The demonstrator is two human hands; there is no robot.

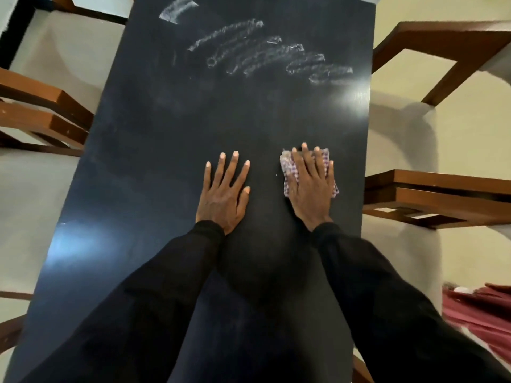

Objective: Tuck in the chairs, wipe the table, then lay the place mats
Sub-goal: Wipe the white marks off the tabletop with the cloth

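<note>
Both hands lie flat on the table (pixel 171 139). We record the left hand (pixel 225 192) palm down, fingers straight and fanned apart, bare on the dark top just below the centre of the view. The right hand (pixel 312 186), at 3 o'clock from the left, presses a checked cloth (pixel 289 167) against the top with straight fingers. The cloth shows past the fingertips and at both sides of the palm. Black sleeves (pixel 166 286) cover both arms to the wrist.

The table fills the middle of the view from 12 to 6 o'clock. Wooden chairs stand along its long edges:
- left chair (pixel 41 100) at 9 o'clock;
- far right chair (pixel 453 51) at 2 o'clock;
- near right chair (pixel 442 194) at 3 o'clock, its frame just beside the table edge.

Red fabric (pixel 481 310) lies at 4 o'clock, off the table; we cannot tell what it is. Pale streaks (pixel 271 51) mark the top at 12 o'clock, well apart from the cloth.
</note>
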